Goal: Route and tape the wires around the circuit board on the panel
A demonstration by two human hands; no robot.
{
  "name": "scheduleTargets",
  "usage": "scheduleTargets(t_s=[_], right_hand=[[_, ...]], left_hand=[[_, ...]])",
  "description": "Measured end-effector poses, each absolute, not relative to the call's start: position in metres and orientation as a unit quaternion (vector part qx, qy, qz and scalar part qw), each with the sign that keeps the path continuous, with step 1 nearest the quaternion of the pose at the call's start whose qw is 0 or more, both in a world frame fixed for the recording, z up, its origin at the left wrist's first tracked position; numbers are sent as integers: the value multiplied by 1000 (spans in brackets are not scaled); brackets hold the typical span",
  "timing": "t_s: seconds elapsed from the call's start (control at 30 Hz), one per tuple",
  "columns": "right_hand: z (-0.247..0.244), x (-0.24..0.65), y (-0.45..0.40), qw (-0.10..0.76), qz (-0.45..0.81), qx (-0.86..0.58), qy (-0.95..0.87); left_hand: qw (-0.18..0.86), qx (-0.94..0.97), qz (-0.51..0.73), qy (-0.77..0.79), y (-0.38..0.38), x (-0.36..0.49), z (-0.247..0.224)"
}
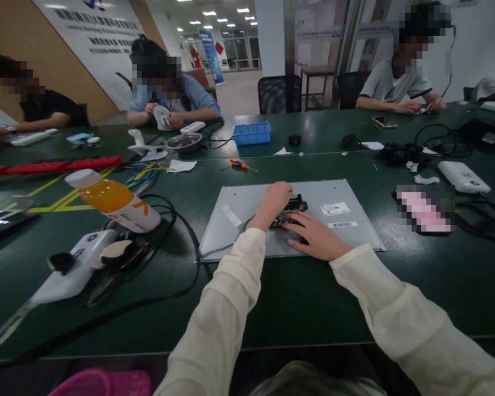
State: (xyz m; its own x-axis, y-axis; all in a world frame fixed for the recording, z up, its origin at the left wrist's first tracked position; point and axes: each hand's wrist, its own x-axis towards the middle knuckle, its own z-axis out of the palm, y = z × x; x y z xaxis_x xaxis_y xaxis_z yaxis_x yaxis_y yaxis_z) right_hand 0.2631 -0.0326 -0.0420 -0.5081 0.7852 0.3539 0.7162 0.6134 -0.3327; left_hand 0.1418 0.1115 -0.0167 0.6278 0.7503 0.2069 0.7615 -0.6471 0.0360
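Note:
A flat grey panel lies on the green table in front of me, with white labels on its face. On its middle sits a small green circuit board with a black part at its far side. My left hand is closed at the board's left and far edge, fingers curled down over it; its fingertips are partly hidden. From the right, my right hand rests with fingers stretched and apart, fingertips touching the board's near edge. A thin cable runs from the board to the panel's lower left.
An orange drink bottle leans at left beside a white device and black cables. Beyond the panel are a screwdriver and a blue basket. A phone and white power bank lie right. Several people sit around the table.

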Motion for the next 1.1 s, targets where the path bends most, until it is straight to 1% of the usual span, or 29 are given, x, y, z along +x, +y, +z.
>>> scheduleTargets(t_s=[0.17, 0.27, 0.4, 0.73, 0.93, 1.1], right_hand=[[-41, 262, -32, 234, 70, -440, -864], [-41, 263, -31, 235, 70, -440, -864], [-40, 263, -31, 241, 70, -436, -864], [-45, 265, -32, 241, 72, -439, -863], [-46, 264, -33, 247, 70, -438, -861], [-46, 265, -33, 237, 67, -447, -860]], left_hand=[[58, -908, -153, -386, 110, 173, -5], [58, -927, -123, -348, 106, 194, -8], [29, -933, -82, -348, 103, 200, -19], [-54, -882, -201, -422, 110, 133, -7], [-73, -860, -259, -434, 85, 91, -28], [-82, -859, -261, -433, 64, 78, -38]])
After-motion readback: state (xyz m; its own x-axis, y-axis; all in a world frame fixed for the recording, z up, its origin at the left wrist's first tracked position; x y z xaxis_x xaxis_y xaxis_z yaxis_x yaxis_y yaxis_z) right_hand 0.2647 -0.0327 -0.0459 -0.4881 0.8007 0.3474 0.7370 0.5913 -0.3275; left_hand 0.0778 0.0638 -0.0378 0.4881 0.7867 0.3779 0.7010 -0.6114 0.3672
